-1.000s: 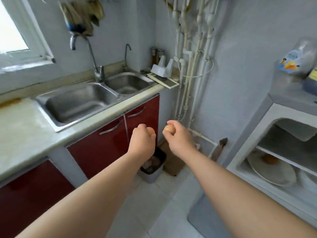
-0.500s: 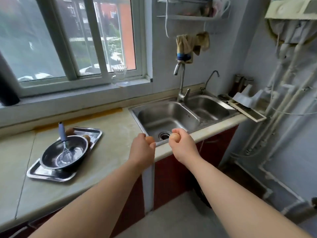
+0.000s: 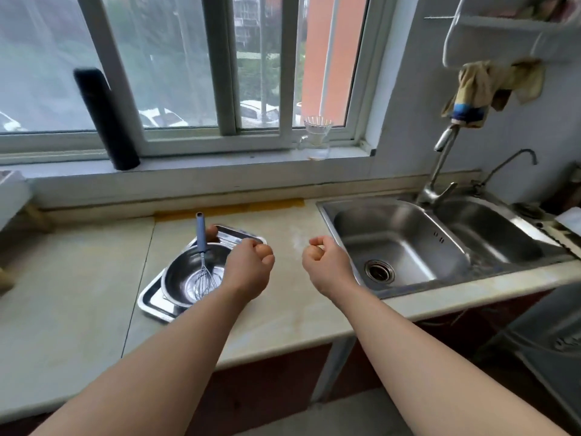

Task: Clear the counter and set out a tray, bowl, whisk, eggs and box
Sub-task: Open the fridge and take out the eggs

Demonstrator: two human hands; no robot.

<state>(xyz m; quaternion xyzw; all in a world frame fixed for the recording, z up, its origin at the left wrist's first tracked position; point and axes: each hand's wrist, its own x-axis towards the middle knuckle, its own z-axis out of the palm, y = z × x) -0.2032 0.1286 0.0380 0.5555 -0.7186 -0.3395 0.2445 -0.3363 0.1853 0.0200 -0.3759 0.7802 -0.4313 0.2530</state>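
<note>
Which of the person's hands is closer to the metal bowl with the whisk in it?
The left. The left hand is at the bowl's right rim, overlapping it in view; the right hand is farther right, above bare counter near the sink.

Both forearms are bare, no sleeves showing anywhere in view. The left hand (image 3: 248, 265) and right hand (image 3: 327, 265) have no gloves, rings or watch.
</note>
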